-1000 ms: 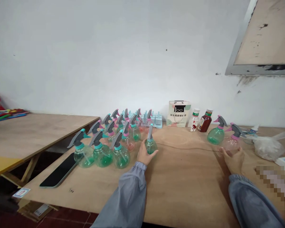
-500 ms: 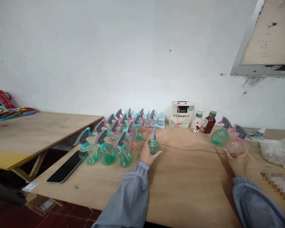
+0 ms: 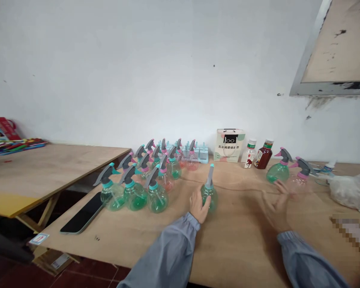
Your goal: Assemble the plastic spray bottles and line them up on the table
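Observation:
My left hand (image 3: 199,204) is wrapped around a green spray bottle (image 3: 210,196) with a grey trigger head and turquoise collar, upright near the table's middle. Fingers apart and slightly blurred, my right hand (image 3: 276,204) hovers in front of two spray bottles on the right and holds nothing. One of those is a green spray bottle (image 3: 277,173) with a pink collar; beside it stands a pink spray bottle (image 3: 300,182). Several more spray bottles cluster on the left, among them a front green spray bottle (image 3: 157,199).
A phone (image 3: 82,214) lies at the left edge. Along the wall stand a light-blue rack (image 3: 202,154), a paper bag (image 3: 228,148), a white bottle (image 3: 250,154) and a brown bottle (image 3: 263,155). A plastic bag (image 3: 348,190) sits far right. Another table (image 3: 78,164) adjoins on the left.
My left hand has brought the green spray bottle to the right and nearer to me. My right hand has let go of the pink spray bottle and moved left, its fingers spreading.

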`<state>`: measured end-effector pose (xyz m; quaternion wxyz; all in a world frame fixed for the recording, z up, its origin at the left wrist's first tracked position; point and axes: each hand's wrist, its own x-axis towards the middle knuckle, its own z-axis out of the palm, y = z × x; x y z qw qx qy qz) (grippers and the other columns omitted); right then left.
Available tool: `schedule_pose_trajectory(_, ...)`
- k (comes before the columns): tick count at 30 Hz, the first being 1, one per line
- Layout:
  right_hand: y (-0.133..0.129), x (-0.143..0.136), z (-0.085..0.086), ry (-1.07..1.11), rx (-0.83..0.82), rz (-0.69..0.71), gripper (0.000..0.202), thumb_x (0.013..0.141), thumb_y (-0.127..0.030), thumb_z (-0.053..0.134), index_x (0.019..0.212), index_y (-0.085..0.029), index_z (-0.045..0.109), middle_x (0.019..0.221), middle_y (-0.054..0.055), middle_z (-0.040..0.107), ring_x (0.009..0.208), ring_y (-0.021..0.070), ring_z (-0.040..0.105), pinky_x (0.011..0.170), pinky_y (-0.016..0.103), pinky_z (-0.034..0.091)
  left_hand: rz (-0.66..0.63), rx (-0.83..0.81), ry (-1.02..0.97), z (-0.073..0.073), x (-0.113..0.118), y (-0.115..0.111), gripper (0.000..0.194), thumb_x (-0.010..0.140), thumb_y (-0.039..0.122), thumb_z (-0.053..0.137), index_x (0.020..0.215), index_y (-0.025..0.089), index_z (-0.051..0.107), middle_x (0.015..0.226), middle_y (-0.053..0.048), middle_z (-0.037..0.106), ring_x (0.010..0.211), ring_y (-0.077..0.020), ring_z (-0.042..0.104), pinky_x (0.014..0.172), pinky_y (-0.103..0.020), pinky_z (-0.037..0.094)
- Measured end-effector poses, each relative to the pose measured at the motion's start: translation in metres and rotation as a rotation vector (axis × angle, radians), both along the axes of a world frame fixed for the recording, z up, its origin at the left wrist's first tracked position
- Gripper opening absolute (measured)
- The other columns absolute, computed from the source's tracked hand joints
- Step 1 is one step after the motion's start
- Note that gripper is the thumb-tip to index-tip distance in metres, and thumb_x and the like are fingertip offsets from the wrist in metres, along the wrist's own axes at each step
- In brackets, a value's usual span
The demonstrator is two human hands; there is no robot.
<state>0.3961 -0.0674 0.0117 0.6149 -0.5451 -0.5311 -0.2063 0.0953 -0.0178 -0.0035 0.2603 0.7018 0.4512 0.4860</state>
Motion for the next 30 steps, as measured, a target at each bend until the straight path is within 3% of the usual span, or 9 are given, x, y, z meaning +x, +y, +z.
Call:
schedule_pose_trajectory(3, 0.004, -0.055, 0.011, -0.029, -0.123, 0.292, 0.054, 0.085, -0.045, 0.064, 0.130, -0.021, 0.044, 0.133, 0.016, 0.052, 0.129, 0.0314, 0.051, 0.111, 0.059, 0.036, -0.098, 0.007, -0.005, 0.000, 0.010, -0.017, 0.054, 0.090, 0.039, 0.052, 0.139, 0.019, 0.044, 0.139, -0.015, 0.057, 0.133, -0.0294, 0.050, 0.113, -0.050, 0.034)
schedule_pose_trajectory(6, 0.009, -0.097, 0.017, 0.067, -0.300, 0.557, 0.068, 0.084, -0.048, 0.066, 0.140, -0.026, 0.034, 0.144, 0.015, 0.046, 0.135, 0.0295, 0.046, 0.113, 0.056, 0.037, -0.209, 0.039, 0.009, -0.003, 0.013, -0.028, 0.054, 0.090, 0.041, 0.053, 0.139, 0.021, 0.045, 0.140, -0.014, 0.057, 0.133, -0.0290, 0.050, 0.113, -0.050, 0.034)
schedule_pose_trajectory(9, 0.014, -0.120, 0.020, 0.142, -0.362, 0.683, 0.084, 0.078, -0.052, 0.072, 0.144, -0.029, 0.027, 0.150, 0.015, 0.040, 0.140, 0.0305, 0.041, 0.116, 0.056, 0.033, -0.272, 0.092, 0.004, -0.009, 0.013, -0.029, 0.055, 0.091, 0.043, 0.051, 0.140, 0.021, 0.041, 0.142, -0.015, 0.055, 0.135, -0.0288, 0.048, 0.115, -0.050, 0.032)
schedule_pose_trajectory(11, 0.017, -0.127, 0.020, 0.191, -0.370, 0.699, 0.086, 0.077, -0.053, 0.073, 0.144, -0.029, 0.026, 0.149, 0.015, 0.042, 0.140, 0.0300, 0.042, 0.116, 0.057, 0.032, -0.230, 0.111, -0.054, -0.012, 0.015, -0.020, 0.055, 0.094, 0.043, 0.045, 0.143, 0.019, 0.036, 0.144, -0.016, 0.052, 0.137, -0.0270, 0.047, 0.116, -0.049, 0.031)
schedule_pose_trajectory(14, 0.018, -0.130, 0.020, 0.247, -0.381, 0.719, 0.082, 0.079, -0.052, 0.072, 0.143, -0.030, 0.026, 0.145, 0.014, 0.045, 0.138, 0.0280, 0.044, 0.115, 0.055, 0.034, -0.030, 0.108, -0.193, -0.003, 0.020, 0.018, 0.047, 0.097, 0.038, 0.039, 0.140, 0.018, 0.034, 0.145, -0.016, 0.048, 0.139, -0.0238, 0.044, 0.119, -0.046, 0.029)
schedule_pose_trajectory(19, 0.012, -0.127, 0.021, 0.254, -0.386, 0.720, 0.067, 0.084, -0.050, 0.066, 0.140, -0.031, 0.033, 0.147, 0.013, 0.047, 0.138, 0.0267, 0.044, 0.116, 0.052, 0.035, 0.324, 0.093, -0.214, 0.045, 0.027, 0.123, 0.066, 0.084, 0.025, 0.058, 0.141, 0.014, 0.027, 0.145, -0.021, 0.042, 0.144, -0.0288, 0.037, 0.119, -0.048, 0.029)
schedule_pose_trajectory(23, 0.005, -0.129, 0.020, 0.270, -0.423, 0.743, 0.062, 0.087, -0.047, 0.062, 0.141, -0.030, 0.037, 0.149, 0.012, 0.048, 0.138, 0.0262, 0.046, 0.114, 0.049, 0.039, 0.371, 0.037, -0.182, 0.071, 0.029, 0.186, 0.084, 0.074, 0.021, 0.070, 0.142, 0.007, 0.023, 0.148, -0.031, 0.035, 0.148, -0.0387, 0.028, 0.119, -0.055, 0.024)
schedule_pose_trajectory(26, 0.002, -0.131, 0.018, 0.242, -0.427, 0.774, 0.060, 0.088, -0.044, 0.060, 0.143, -0.030, 0.039, 0.147, 0.011, 0.051, 0.134, 0.0253, 0.051, 0.112, 0.047, 0.042, 0.340, 0.021, -0.126, 0.078, 0.028, 0.206, 0.089, 0.072, 0.022, 0.074, 0.142, 0.004, 0.022, 0.148, -0.034, 0.034, 0.146, -0.0398, 0.030, 0.117, -0.055, 0.027)
schedule_pose_trajectory(30, 0.002, -0.133, 0.015, 0.223, -0.411, 0.796, 0.057, 0.091, -0.042, 0.056, 0.144, -0.031, 0.041, 0.140, 0.010, 0.058, 0.124, 0.0250, 0.059, 0.111, 0.049, 0.043, 0.328, 0.019, -0.018, 0.076, 0.020, 0.202, 0.075, 0.075, 0.023, 0.072, 0.137, 0.007, 0.034, 0.141, -0.032, 0.045, 0.140, -0.0398, 0.040, 0.114, -0.055, 0.031)
